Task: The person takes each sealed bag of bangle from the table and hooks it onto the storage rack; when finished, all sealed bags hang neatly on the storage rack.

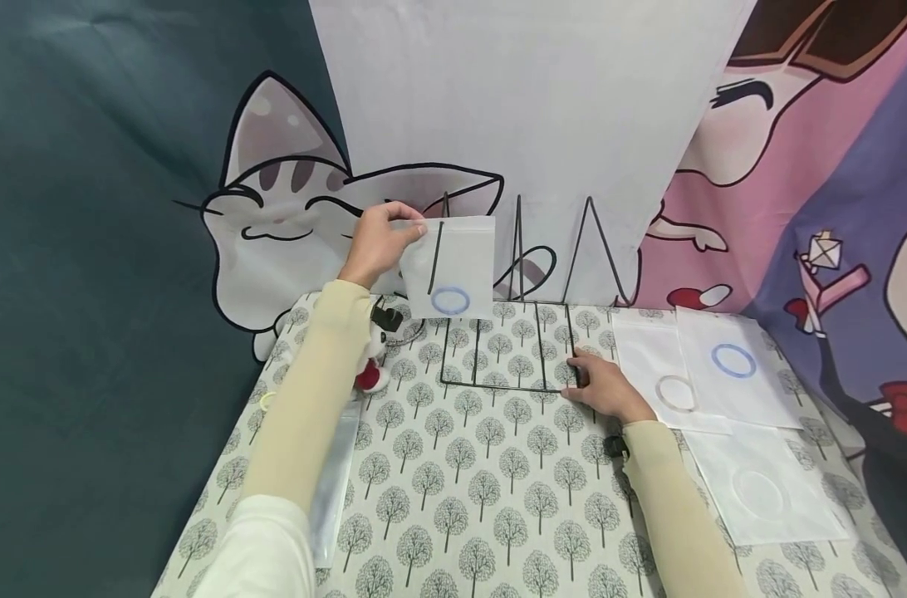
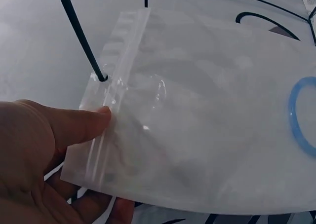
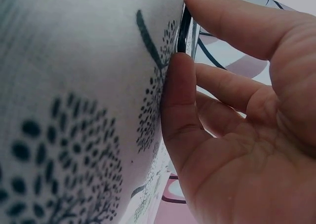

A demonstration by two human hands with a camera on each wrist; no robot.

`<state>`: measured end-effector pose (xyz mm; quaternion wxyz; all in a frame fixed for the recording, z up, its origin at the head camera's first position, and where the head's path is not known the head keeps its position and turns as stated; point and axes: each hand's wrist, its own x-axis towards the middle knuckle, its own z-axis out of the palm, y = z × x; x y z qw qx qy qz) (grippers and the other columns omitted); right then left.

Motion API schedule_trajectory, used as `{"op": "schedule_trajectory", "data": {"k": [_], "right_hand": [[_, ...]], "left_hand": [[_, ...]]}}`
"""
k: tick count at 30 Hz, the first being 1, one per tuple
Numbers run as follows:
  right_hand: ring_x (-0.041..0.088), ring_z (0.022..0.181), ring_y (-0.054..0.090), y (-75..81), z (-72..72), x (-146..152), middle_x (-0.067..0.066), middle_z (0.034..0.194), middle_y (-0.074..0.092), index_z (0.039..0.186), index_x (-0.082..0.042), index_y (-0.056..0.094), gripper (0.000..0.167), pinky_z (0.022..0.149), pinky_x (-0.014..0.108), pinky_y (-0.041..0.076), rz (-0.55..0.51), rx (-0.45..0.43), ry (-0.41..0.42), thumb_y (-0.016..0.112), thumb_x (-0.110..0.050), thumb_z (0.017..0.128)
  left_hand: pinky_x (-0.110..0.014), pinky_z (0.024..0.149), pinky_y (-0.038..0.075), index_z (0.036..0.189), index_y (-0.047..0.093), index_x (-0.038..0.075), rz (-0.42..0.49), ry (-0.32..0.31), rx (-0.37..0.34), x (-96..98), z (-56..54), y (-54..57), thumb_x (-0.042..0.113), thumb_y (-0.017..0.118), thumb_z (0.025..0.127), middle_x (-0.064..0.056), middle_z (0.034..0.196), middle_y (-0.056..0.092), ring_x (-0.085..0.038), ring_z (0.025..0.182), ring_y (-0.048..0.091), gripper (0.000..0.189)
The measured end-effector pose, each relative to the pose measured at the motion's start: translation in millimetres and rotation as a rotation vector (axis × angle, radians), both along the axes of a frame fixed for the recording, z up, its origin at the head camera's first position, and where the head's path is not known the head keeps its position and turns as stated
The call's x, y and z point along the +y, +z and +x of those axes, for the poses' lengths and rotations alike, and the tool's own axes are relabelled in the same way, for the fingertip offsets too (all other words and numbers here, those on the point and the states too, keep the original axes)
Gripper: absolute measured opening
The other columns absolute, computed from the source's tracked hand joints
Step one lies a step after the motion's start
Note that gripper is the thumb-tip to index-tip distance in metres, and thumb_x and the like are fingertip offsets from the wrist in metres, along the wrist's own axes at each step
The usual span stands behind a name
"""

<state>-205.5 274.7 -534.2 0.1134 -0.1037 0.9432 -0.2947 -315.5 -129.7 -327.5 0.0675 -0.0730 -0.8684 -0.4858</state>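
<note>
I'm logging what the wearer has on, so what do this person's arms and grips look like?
Pale cream long sleeves cover both forearms, ending near the wrists; a white sleeve shows higher on the left arm. A small black wrist camera sits at the left wrist and another at the right. The left grip and right grip are bare, without gloves.

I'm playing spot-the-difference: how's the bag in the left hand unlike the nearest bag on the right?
The held bag is upright in the left hand; the near bag lies flat on the table. The held bag's ring is blue; the near bag's ring is whitish. Both are pale with one ring.
</note>
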Motion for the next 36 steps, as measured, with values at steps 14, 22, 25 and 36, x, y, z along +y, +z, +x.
{"op": "schedule_trajectory", "data": {"k": [14,22,25,36], "right_hand": [[0.03,0.101,0.064,-1.0,2.8,-0.5,0.028,0.17,0.028,0.151,0.007,0.05,0.072,0.105,0.059,0.051,0.006,0.003,0.005,0.082,-0.02,0.092],[0.046,0.126,0.059,0.3,1.4,-1.1,0.028,0.17,0.028,0.152,0.006,0.05,0.073,0.118,0.067,0.04,-0.004,0.006,-0.005,0.083,-0.021,0.092],[0.049,0.134,0.055,0.0,0.3,-2.1,0.028,0.17,0.028,0.152,0.005,0.05,0.074,0.121,0.068,0.036,-0.003,0.007,-0.001,0.083,-0.022,0.092],[0.047,0.127,0.059,2.6,-1.5,-3.0,0.03,0.156,0.047,0.146,0.008,0.055,0.075,0.114,0.065,0.045,0.042,0.094,0.001,0.087,-0.024,0.087]], "left_hand": [[-0.033,0.088,0.047,0.116,0.076,0.018,0.086,-0.018,-0.071,-6.3,-18.0,-5.6,0.03,0.079,0.097,0.001,0.131,0.068,-0.018,0.11,0.054,0.023],[-0.026,0.091,0.054,0.127,0.073,0.01,0.228,0.008,-0.006,-32.2,-4.7,1.5,0.023,0.081,0.096,0.001,0.118,0.071,-0.014,0.108,0.065,0.035],[-0.023,0.093,0.054,0.126,0.073,0.009,0.253,0.035,0.026,-50.1,9.3,6.5,0.023,0.08,0.096,0.004,0.116,0.071,-0.012,0.109,0.066,0.033],[-0.02,0.087,0.053,0.117,0.076,0.009,0.303,0.058,0.176,-90.7,86.2,16.2,0.023,0.081,0.095,0.006,0.111,0.072,-0.012,0.103,0.068,0.026]]}}
